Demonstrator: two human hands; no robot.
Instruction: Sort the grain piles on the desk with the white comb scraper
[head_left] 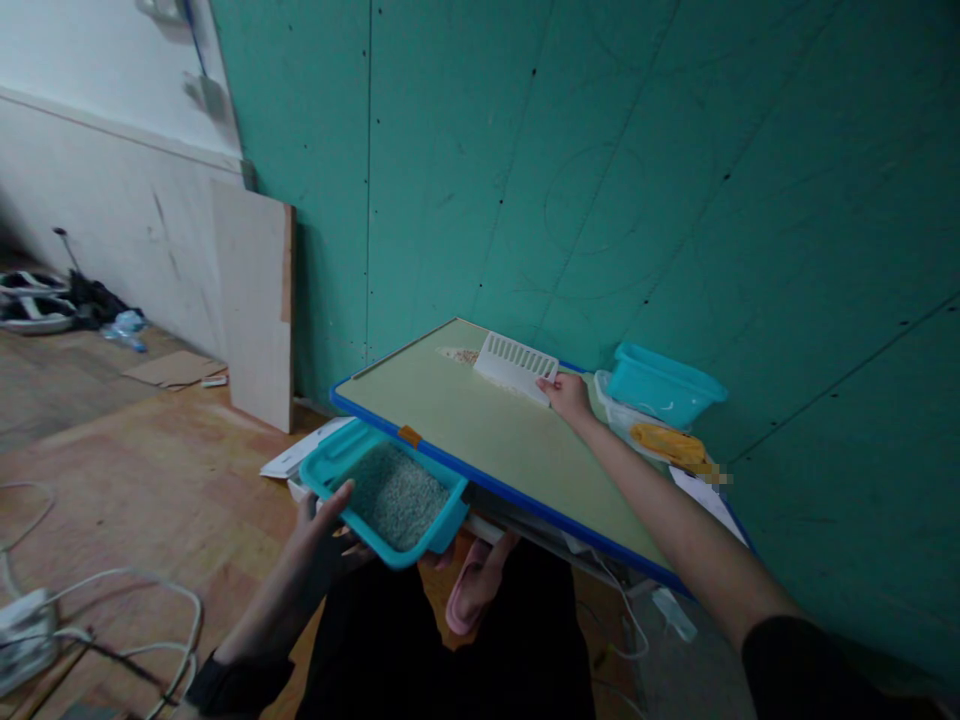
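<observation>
My left hand (324, 518) grips the near rim of a teal tray (442, 525) filled with pale grains, held just below the table's front edge. My right hand (568, 393) reaches across the green-topped table (480, 425) and holds the edge of a white slotted scoop (514, 365). The scoop lies flat on the tabletop near the far edge. A small heap of grains (460, 355) sits on the table just left of the scoop.
A teal tub (664, 385) and a yellow object (669, 443) in a clear container stand at the table's right end. A green wall rises behind. A wooden board (259, 310) leans at left. Cables (112, 610) lie on the wooden floor.
</observation>
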